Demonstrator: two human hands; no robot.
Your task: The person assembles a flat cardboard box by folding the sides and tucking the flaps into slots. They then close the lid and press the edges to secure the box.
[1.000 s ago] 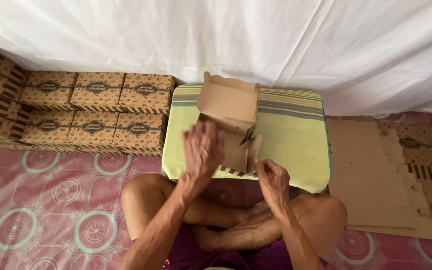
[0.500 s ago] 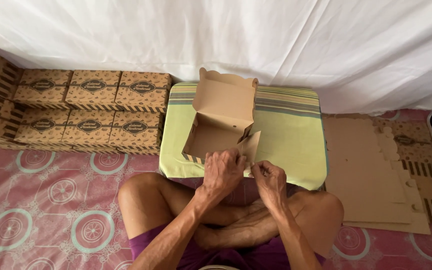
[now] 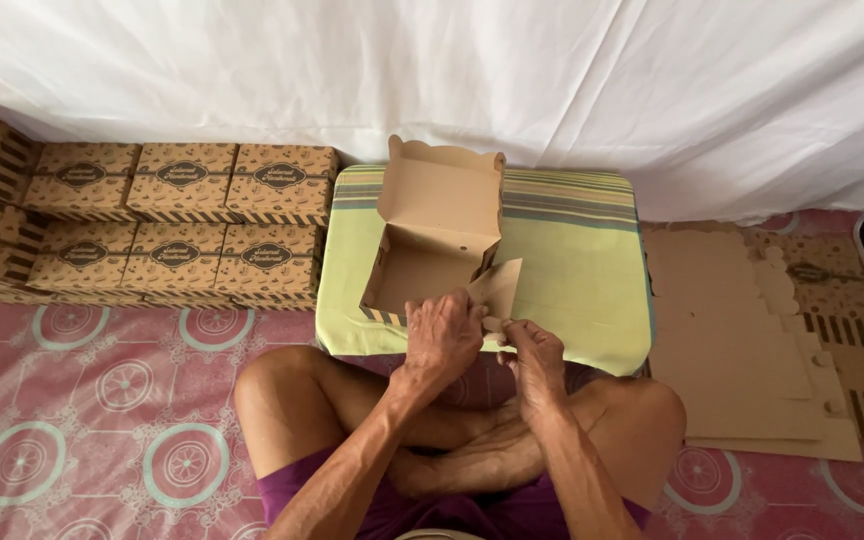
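A brown cardboard box [image 3: 422, 265] lies partly folded on a green striped cushion [image 3: 572, 270], its lid standing up at the back. My left hand [image 3: 442, 335] grips the near right corner of the box. My right hand [image 3: 532, 350] pinches the loose side flap [image 3: 497, 285] at that same corner. Both hands touch each other at the box's front edge. I sit cross-legged behind the cushion.
Several folded patterned boxes [image 3: 182, 215] are stacked in rows to the left. A pile of flat cardboard blanks [image 3: 742, 340] lies on the floor at the right. A white cloth [image 3: 452, 70] hangs behind. The floor mat [image 3: 82, 420] is pink with round patterns.
The box has been laid down flat on the cushion with its lid up. My left hand came down from the box's side to its near corner, beside my right hand.
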